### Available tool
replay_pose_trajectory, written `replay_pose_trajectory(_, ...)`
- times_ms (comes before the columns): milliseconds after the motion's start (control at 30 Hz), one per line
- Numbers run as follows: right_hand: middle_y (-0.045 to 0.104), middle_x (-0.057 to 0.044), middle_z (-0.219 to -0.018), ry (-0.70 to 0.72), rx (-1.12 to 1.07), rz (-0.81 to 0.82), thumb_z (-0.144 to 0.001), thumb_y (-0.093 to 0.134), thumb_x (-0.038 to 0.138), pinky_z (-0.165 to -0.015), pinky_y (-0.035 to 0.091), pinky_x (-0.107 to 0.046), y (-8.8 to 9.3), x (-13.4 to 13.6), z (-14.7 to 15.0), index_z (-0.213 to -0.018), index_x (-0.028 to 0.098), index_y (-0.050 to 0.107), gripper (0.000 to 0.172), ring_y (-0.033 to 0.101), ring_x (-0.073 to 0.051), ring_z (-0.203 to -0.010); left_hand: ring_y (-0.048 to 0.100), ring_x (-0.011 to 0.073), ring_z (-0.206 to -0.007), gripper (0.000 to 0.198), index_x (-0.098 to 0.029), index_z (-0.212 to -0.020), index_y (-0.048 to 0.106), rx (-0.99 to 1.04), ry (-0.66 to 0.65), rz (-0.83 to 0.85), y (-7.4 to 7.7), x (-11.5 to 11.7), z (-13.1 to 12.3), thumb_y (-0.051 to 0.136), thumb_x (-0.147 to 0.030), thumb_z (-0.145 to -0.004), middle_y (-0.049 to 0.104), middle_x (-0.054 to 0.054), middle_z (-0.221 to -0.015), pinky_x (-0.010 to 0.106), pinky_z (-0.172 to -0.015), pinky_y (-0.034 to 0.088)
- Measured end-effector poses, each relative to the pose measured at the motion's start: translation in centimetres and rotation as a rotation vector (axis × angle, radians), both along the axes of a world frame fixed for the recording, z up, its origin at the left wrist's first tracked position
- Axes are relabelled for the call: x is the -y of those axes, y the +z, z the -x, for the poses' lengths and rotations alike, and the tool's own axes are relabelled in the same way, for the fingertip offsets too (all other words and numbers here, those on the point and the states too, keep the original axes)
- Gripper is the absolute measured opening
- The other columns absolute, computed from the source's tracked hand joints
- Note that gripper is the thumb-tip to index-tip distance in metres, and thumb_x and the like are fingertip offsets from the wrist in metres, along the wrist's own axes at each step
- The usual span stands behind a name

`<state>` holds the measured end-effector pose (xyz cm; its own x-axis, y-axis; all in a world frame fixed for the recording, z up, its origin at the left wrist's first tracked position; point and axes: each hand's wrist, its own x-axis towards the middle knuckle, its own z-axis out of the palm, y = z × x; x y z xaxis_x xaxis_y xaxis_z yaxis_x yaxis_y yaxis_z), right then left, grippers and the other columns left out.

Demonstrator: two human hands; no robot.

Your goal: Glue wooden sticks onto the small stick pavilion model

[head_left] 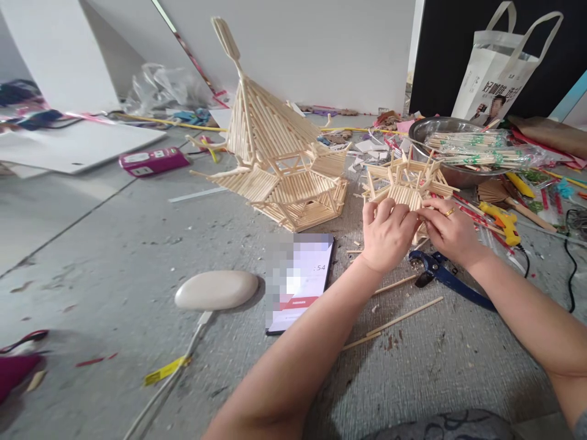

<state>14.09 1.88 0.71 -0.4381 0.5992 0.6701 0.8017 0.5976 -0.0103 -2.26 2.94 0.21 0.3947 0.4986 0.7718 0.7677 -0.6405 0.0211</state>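
A small wooden stick structure (406,194) stands at the right of centre. My left hand (389,232) is at its front edge, fingers bent and closed, the tips meeting those of my right hand. My right hand (447,229), with a ring on one finger, pinches at the same spot; what lies between the fingertips is too small to name. To the left stands a larger pagoda-like stick structure (275,122) with a pointed roof. Blue-handled cutters (458,284) lie beneath my right forearm, and loose sticks (406,316) rest nearer to me.
A phone (316,269) and a white oval case (216,289) with a cable lie in front. Behind at right are a metal bowl (417,131) with packed sticks, a yellow glue gun (502,223) and a white bag (488,76). Scraps litter the back.
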Motion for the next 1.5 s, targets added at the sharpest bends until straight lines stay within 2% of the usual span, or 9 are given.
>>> replay_pose_trajectory(300, 0.06, -0.008, -0.11, 0.125, -0.2, 0.219, -0.078, 0.048, 0.016, -0.086, 0.046, -0.038, 1.4, -0.3, -0.3, -0.107, 0.02, 0.057, 0.032, 0.055, -0.021, -0.102, 0.05, 0.0215, -0.078, 0.017, -0.024, -0.068, 0.061, 0.083, 0.028, 0.04, 0.1, 0.0, -0.4, 0.051, -0.026, -0.082, 0.066, 0.003, -0.073, 0.039, -0.072, 0.029)
replay_pose_trajectory(500, 0.064, -0.005, -0.091, 0.036, -0.485, 0.463, -0.08, 0.049, 0.025, -0.068, 0.048, -0.03, 2.7, -1.4, -0.4, -0.096, 0.017, 0.062, 0.022, 0.058, -0.015, -0.076, 0.053, 0.0207, -0.075, 0.02, -0.02, -0.059, 0.062, 0.351, 0.052, 0.297, 0.8, 0.0, -0.4, 0.055, -0.026, -0.077, 0.065, 0.003, -0.066, 0.037, -0.071, 0.037)
replay_pose_trajectory(633, 0.059, 0.001, -0.07, 0.061, -0.685, 0.731, -0.078, 0.054, 0.031, -0.048, 0.041, -0.022, 3.4, -1.6, 0.0, -0.086, 0.017, 0.062, 0.019, 0.048, -0.007, -0.051, 0.055, 0.0164, -0.07, 0.018, -0.019, -0.058, 0.062, 0.578, -0.022, 0.57, 1.6, 0.3, -0.3, 0.056, -0.022, -0.075, 0.062, 0.0, -0.06, 0.033, -0.07, 0.043)
replay_pose_trajectory(733, 0.052, 0.005, -0.06, 0.07, -0.855, 0.912, -0.073, 0.061, 0.031, -0.035, 0.03, -0.018, 4.0, -1.4, 0.4, -0.08, 0.016, 0.06, 0.017, 0.039, -0.003, -0.039, 0.055, 0.0145, -0.067, 0.018, -0.019, -0.057, 0.062, 0.624, -0.081, 0.621, 1.9, 0.6, -0.2, 0.057, -0.022, -0.074, 0.062, -0.001, -0.06, 0.033, -0.073, 0.044)
replay_pose_trajectory(900, 0.053, 0.006, -0.055, 0.04, -1.029, 1.062, -0.064, 0.069, 0.027, -0.027, 0.024, -0.015, 4.5, -1.4, 0.7, -0.07, 0.017, 0.054, 0.019, 0.039, -0.002, -0.033, 0.054, 0.0153, -0.07, 0.014, -0.02, -0.06, 0.064, 0.569, -0.107, 0.603, 1.8, 0.9, -0.5, 0.058, -0.023, -0.073, 0.066, 0.001, -0.067, 0.033, -0.071, 0.044)
replay_pose_trajectory(967, 0.053, 0.006, -0.053, 0.048, -1.066, 1.1, -0.063, 0.07, 0.024, -0.027, 0.025, -0.015, 4.7, -1.5, 0.7, -0.068, 0.017, 0.053, 0.019, 0.039, -0.002, -0.032, 0.054, 0.0144, -0.068, 0.012, -0.02, -0.061, 0.064, 0.528, -0.122, 0.667, 2.1, 0.9, -0.5, 0.059, -0.022, -0.072, 0.066, 0.0, -0.067, 0.031, -0.068, 0.044)
replay_pose_trajectory(1100, 0.051, 0.007, -0.048, 0.06, -1.084, 1.109, -0.062, 0.069, 0.02, -0.027, 0.025, -0.015, 5.1, -1.4, 0.9, -0.067, 0.016, 0.053, 0.018, 0.04, -0.003, -0.032, 0.049, 0.0099, -0.052, 0.017, -0.019, -0.059, 0.063, 0.488, -0.191, 0.965, 3.5, 0.5, -0.1, 0.056, -0.025, -0.074, 0.061, -0.001, -0.056, 0.026, -0.053, 0.04)
replay_pose_trajectory(1267, 0.046, 0.009, -0.043, 0.071, -1.096, 1.069, -0.06, 0.071, 0.021, -0.028, 0.023, -0.015, 5.2, -1.3, 1.3, -0.065, 0.016, 0.053, 0.019, 0.038, -0.003, -0.031, 0.053, 0.0099, -0.056, 0.01, -0.017, -0.074, 0.066, 0.525, -0.241, 0.978, 4.9, -0.3, 0.4, 0.057, -0.021, -0.071, 0.065, 0.0, -0.063, 0.024, -0.053, 0.041)
replay_pose_trajectory(1500, 0.046, 0.008, -0.048, 0.095, -1.09, 1.06, -0.063, 0.07, 0.028, -0.031, 0.025, -0.017, 4.2, -1.4, 1.2, -0.07, 0.017, 0.053, 0.022, 0.038, -0.004, -0.035, 0.051, 0.0092, -0.054, 0.019, -0.016, -0.086, 0.067, 0.468, -0.26, 0.935, 4.4, -0.4, 0.2, 0.056, -0.017, -0.07, 0.063, 0.0, -0.062, 0.024, -0.053, 0.039)
